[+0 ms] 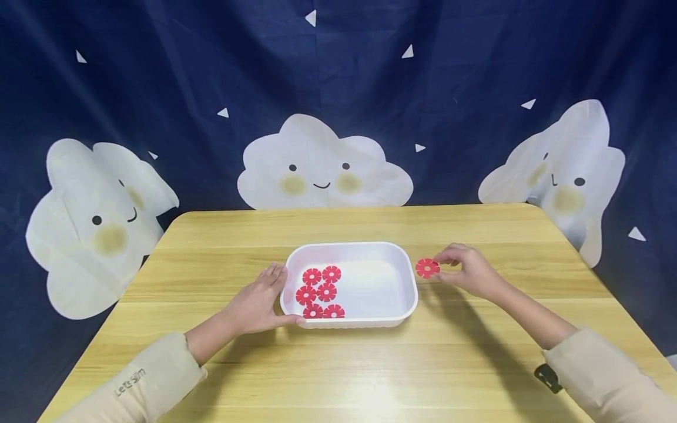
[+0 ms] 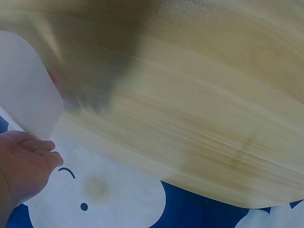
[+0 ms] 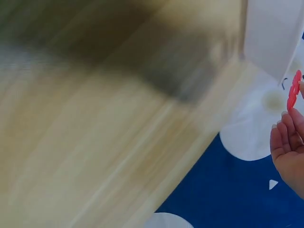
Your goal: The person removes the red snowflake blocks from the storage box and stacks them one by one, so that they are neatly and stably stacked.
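A white rectangular tray (image 1: 378, 288) with rounded corners sits on the table. Several red notched, flower-shaped plastic discs (image 1: 327, 292) lie flat in its left part. My left hand (image 1: 259, 302) is at the tray's left end, fingers extended along the left rim and thumb reaching to the near left corner. In the left wrist view its fingertips (image 2: 50, 152) lie against the tray's outer wall. To the right of the tray, my right hand (image 1: 471, 273) pinches one more red disc (image 1: 427, 268) between thumb and fingers, just outside the right rim. The right wrist view shows this disc (image 3: 294, 90) edge-on.
The light wood-grain table (image 1: 359, 370) has rounded far corners. Behind it hangs a dark blue curtain (image 1: 359, 64) printed with smiling clouds and small white triangles. A black item (image 1: 548, 378) shows by the right sleeve cuff.
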`<state>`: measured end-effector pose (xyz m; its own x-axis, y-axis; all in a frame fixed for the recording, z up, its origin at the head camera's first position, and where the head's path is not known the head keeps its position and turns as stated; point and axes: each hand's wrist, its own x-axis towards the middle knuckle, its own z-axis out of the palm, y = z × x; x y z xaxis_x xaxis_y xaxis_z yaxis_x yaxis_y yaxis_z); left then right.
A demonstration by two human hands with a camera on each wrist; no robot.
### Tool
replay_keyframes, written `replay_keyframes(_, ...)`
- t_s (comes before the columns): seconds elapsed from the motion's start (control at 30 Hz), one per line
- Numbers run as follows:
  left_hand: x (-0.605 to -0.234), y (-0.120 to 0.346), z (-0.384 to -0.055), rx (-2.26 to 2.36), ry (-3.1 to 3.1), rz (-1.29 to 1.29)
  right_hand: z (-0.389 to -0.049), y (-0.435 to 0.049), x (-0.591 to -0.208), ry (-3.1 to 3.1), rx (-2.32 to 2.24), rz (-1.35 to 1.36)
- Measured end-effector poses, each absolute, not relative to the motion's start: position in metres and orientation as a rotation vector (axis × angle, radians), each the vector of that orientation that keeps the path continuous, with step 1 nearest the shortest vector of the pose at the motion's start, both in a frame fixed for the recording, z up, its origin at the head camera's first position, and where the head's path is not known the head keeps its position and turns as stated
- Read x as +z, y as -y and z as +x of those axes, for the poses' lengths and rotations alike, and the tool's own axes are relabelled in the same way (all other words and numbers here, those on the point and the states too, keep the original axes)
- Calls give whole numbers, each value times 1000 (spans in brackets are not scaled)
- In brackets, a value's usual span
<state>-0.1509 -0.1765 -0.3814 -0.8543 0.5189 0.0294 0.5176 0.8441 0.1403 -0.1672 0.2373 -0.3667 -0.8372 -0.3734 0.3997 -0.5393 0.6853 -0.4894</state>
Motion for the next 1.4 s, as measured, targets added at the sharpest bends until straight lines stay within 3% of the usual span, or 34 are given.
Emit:
replay_keyframes(0.87,-383,177,-149,214,-3028,865,-141,-259,-432,2646,1031,361)
replay_keyframes(1.4,-381,177,-150,228,-3020,855,-139,-257,-447,2659,990,278)
